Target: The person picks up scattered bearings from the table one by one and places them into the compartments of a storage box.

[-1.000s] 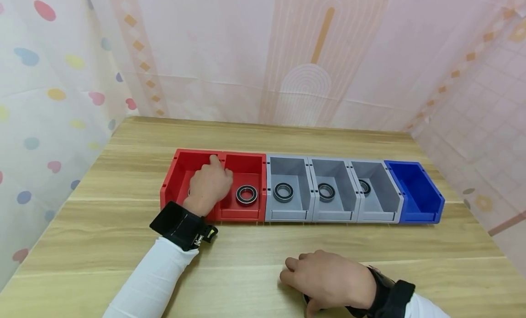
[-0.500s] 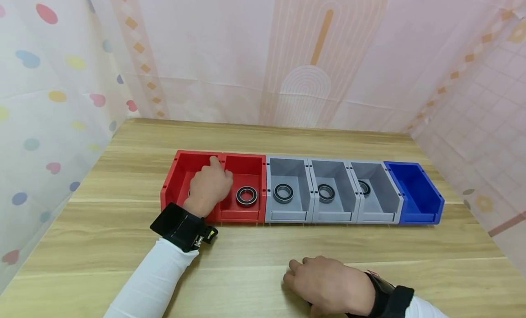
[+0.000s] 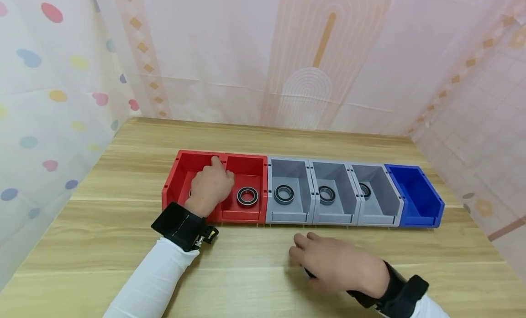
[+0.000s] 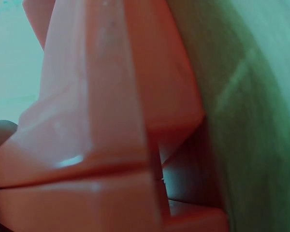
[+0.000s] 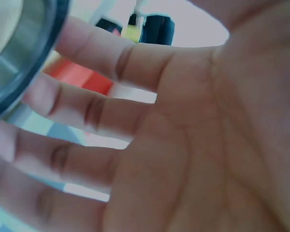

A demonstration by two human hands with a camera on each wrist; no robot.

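My left hand (image 3: 211, 185) grips the wall between the two joined red bins (image 3: 245, 165), thumb on the right side, index finger toward the back. The left wrist view shows the red walls (image 4: 101, 96) close up, with a bit of finger at its left edge. Over the table in front of the bins, my right hand (image 3: 334, 263) holds a ball bearing at its fingertips. Only a dark sliver of that bearing shows in the head view; the right wrist view has its ring (image 5: 26, 63) at the upper left.
Three grey bins (image 3: 289, 217) and a blue bin (image 3: 421, 195) continue the row rightward. One bearing lies in the right red bin (image 3: 247, 196) and one in each grey bin. Another, mostly hidden, shows beside my left wrist. A patterned curtain (image 3: 230, 58) stands behind the wooden table (image 3: 246, 263).
My right hand has lifted and moved forward toward the bins with the bearing. The left hand stays where it was on the red bins.
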